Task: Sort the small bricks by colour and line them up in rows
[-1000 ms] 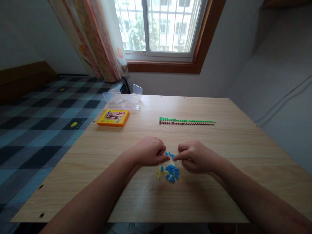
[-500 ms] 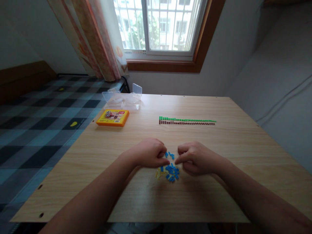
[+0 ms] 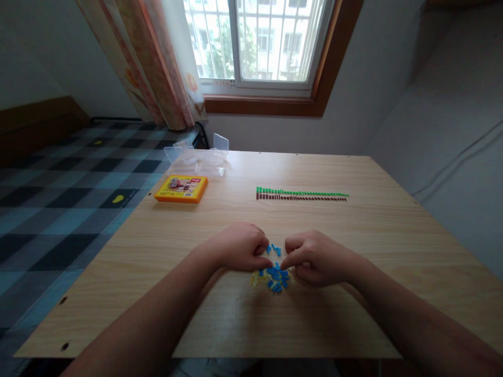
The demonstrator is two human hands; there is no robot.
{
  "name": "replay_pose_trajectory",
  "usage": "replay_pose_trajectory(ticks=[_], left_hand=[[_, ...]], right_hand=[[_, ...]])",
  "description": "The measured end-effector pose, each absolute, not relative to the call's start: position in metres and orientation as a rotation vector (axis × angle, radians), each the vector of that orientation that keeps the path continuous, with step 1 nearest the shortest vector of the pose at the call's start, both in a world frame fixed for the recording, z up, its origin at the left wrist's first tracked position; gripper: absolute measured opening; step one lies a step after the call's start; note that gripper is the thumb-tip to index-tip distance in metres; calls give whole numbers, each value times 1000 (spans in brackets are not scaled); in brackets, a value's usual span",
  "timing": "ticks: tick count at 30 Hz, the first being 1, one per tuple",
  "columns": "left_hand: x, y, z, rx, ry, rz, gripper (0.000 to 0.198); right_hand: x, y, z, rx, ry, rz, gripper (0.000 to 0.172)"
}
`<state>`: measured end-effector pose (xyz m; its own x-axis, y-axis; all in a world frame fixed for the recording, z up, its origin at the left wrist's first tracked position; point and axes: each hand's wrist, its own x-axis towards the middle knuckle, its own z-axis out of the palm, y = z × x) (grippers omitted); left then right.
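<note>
On the table lies a small pile of blue toy bricks [image 3: 278, 277], with pale yellow bricks [image 3: 257, 279] against its left side. Just beyond, a few loose blue bricks [image 3: 276, 250] lie apart from the pile. My left hand [image 3: 243, 247] rests at the pile's left, its fingers loosely curled and its thumb stretched apart near the bricks; nothing shows between them. From the right, my right hand [image 3: 314, 257] reaches in with its index finger stretched out, the tip at the pile's upper edge. Its other fingers are bent, and their undersides are hidden.
Farther back run a row of green bricks [image 3: 269, 190] and a row of dark brown bricks [image 3: 271, 197]. A yellow and orange box [image 3: 181, 189] lies at the left, with a clear plastic container [image 3: 198, 162] behind it. A bed with a checked cover [image 3: 78, 209] adjoins the table.
My right hand has shifted slightly left and down, bringing its index fingertip to the blue pile. My left hand stays almost in place.
</note>
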<state>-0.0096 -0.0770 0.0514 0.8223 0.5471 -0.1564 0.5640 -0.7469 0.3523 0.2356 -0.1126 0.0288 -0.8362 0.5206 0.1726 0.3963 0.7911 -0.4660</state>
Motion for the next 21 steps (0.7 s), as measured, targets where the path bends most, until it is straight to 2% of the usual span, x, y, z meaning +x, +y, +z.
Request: replay_pose_trajectory(ticks=[7,17,21], left_hand=[[-9,-77,48,2636,799,-77,38],[-6,-78,49,2655,860,-71,34],[-5,-76,48,2675,906,-68,34]], right_hand=[[229,-117,35,-646,-2716,599,41],[230,-115,32,-699,-2736,584,32],[235,-112,28,-790,-2710,506,36]])
